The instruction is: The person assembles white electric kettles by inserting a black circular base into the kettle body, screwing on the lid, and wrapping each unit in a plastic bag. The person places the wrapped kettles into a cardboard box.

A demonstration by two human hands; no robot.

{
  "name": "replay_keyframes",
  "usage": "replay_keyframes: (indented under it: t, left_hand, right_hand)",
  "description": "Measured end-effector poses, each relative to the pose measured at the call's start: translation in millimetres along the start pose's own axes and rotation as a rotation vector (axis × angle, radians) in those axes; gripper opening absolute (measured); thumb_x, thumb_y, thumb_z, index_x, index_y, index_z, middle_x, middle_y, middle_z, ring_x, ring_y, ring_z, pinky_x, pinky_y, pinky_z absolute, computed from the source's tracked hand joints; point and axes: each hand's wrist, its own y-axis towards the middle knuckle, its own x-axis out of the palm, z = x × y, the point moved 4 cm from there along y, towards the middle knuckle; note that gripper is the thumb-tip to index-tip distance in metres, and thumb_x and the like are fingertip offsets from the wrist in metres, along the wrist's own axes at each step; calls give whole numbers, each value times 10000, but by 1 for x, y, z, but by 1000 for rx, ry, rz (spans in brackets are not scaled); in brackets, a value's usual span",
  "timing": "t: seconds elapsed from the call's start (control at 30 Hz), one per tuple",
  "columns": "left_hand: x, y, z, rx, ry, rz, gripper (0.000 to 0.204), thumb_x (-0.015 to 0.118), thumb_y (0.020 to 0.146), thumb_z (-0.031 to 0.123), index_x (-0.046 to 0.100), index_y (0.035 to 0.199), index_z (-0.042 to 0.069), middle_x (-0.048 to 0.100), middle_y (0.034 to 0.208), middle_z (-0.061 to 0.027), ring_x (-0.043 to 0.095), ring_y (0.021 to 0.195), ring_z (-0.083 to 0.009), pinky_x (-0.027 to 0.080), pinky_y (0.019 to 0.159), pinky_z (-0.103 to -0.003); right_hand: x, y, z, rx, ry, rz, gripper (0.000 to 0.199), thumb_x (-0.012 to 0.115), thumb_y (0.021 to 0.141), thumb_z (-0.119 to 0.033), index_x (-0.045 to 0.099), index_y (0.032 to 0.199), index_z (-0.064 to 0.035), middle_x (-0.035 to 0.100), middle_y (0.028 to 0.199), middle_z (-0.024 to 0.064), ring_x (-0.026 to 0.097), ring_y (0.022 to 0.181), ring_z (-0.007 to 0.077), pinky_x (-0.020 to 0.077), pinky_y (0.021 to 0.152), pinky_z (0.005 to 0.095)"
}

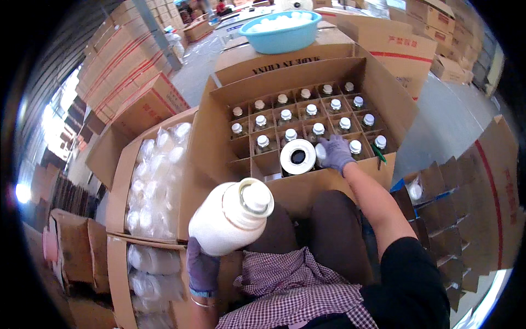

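My left hand [203, 268], in a grey-purple glove, grips the lower end of a large white bottle [223, 222]. The bottle tilts up and to the right, and a white cap sits in its mouth. Inside the divided carton [350, 189] my right hand [336, 152], gloved alike, closes its fingers at a white-capped bottle [320, 156] in the near row; the fingertips are partly hidden. Just left of it stands a white round piece with a dark hole [297, 157]. White-capped bottles [290, 134] fill many of the carton's compartments.
A blue basin [282, 38] of white pieces stands beyond the carton. At left, an open box [120, 192] holds plastic-wrapped whitish items [156, 183]. A green-handled tool [379, 155] rests at the carton's near right. Cardboard dividers [438, 219] stand at right; stacked cartons [123, 66] rise behind.
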Motion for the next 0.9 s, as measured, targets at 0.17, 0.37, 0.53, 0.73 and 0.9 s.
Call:
replay_keyframes:
  t: [0.17, 0.37, 0.53, 0.73, 0.9]
  left_hand:
    - [6, 9, 7, 111, -1, 31, 599, 516, 1056, 393, 425, 1484, -17, 507, 1461, -203, 541, 1317, -329, 486, 1064, -468]
    - [59, 7, 21, 118, 170, -126, 563, 537, 1050, 354, 455, 1451, -31, 565, 1399, -164, 572, 1265, -296, 451, 1080, -427]
    - [95, -33, 51, 685, 928, -230, 544, 783, 870, 445, 693, 1172, 2, 653, 1278, -212, 645, 1166, -353, 493, 1001, -420]
    - [110, -37, 74, 586, 859, -174, 421, 793, 893, 335, 695, 1114, -9, 673, 1265, -191, 657, 1124, -288, 506, 964, -403]
    - [60, -19, 50, 286, 393, -38, 523, 712, 966, 318, 575, 1319, -42, 658, 1250, -115, 608, 1131, -205, 467, 1004, -345]
  right_hand:
    - [-117, -84, 1, -190, 464, 606, 774, 855, 660, -182, 518, 1354, -122, 596, 1258, 145, 593, 1177, 349, 500, 999, 450]
    - [-168, -198, -73, -865, 818, 448, 619, 813, 738, -122, 572, 1306, -71, 577, 1383, 221, 592, 1258, 381, 492, 1054, 437]
    - [-74, -194, -59, -425, 1389, -73, 524, 533, 965, -489, 601, 1233, -44, 714, 1017, 186, 713, 899, 322, 562, 781, 396]
    - [-58, -240, -89, -157, 1795, -503, 794, 147, 1036, -658, 477, 1420, -46, 693, 984, 174, 676, 650, 189, 517, 489, 237]
    - [-133, -261, -80, -831, 952, 584, 707, 735, 853, -150, 392, 1465, -57, 648, 1100, 213, 678, 970, 384, 534, 958, 461]
